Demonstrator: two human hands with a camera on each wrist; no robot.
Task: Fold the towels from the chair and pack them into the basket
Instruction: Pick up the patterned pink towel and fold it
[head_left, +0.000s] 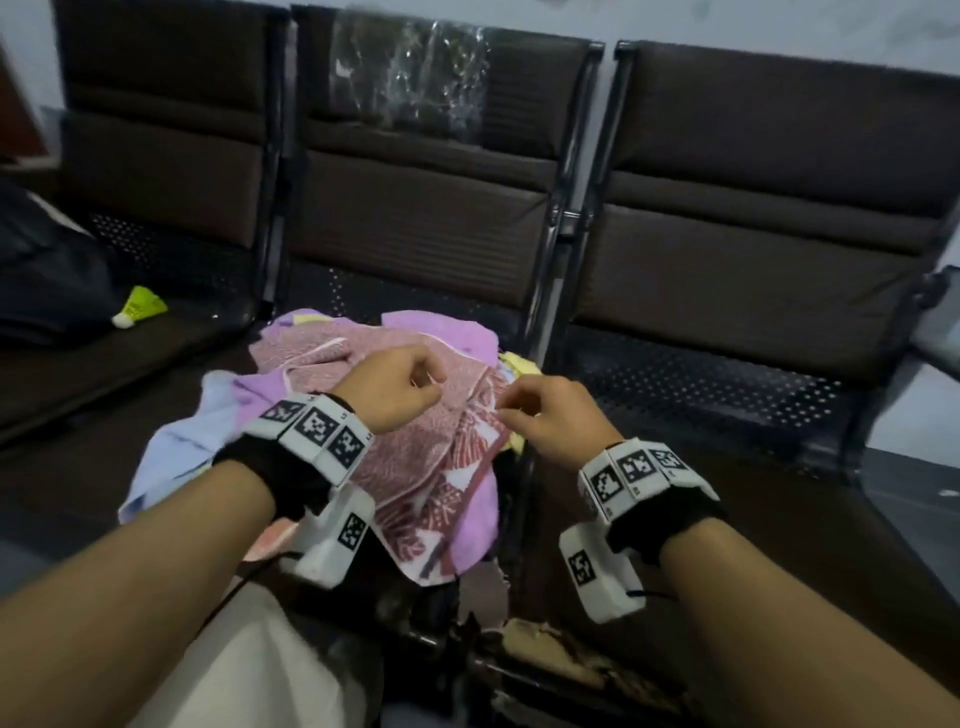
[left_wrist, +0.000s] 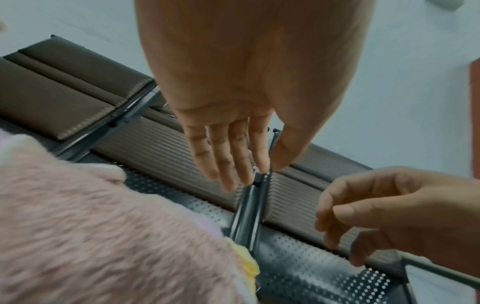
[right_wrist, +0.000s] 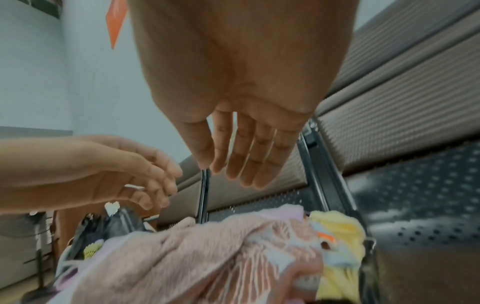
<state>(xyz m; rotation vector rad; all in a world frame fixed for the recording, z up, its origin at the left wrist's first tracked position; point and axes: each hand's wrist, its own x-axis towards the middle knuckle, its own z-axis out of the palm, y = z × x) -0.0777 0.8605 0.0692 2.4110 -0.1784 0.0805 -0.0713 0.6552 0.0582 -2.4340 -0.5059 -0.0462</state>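
Note:
A pile of towels lies on the middle chair seat (head_left: 363, 291). On top is a pink patterned towel (head_left: 415, 457) (left_wrist: 103, 236) (right_wrist: 194, 257), over a lilac one (head_left: 431, 325), a light blue one (head_left: 171, 452) and a yellow one (head_left: 519, 364) (right_wrist: 340, 232). My left hand (head_left: 415, 382) (left_wrist: 233, 160) hovers just above the pink towel with straight fingers and holds nothing. My right hand (head_left: 519, 410) (right_wrist: 241, 160) hovers beside it over the towel's right edge, fingers relaxed and empty. No basket is in view.
Three brown padded chairs stand in a row, with metal frame bars (head_left: 545, 291) between them. A yellow shuttlecock (head_left: 137, 306) and a dark bag (head_left: 47, 275) lie on the left seat. The perforated right seat (head_left: 701, 395) is bare. The seats' front edge (head_left: 545, 649) is torn.

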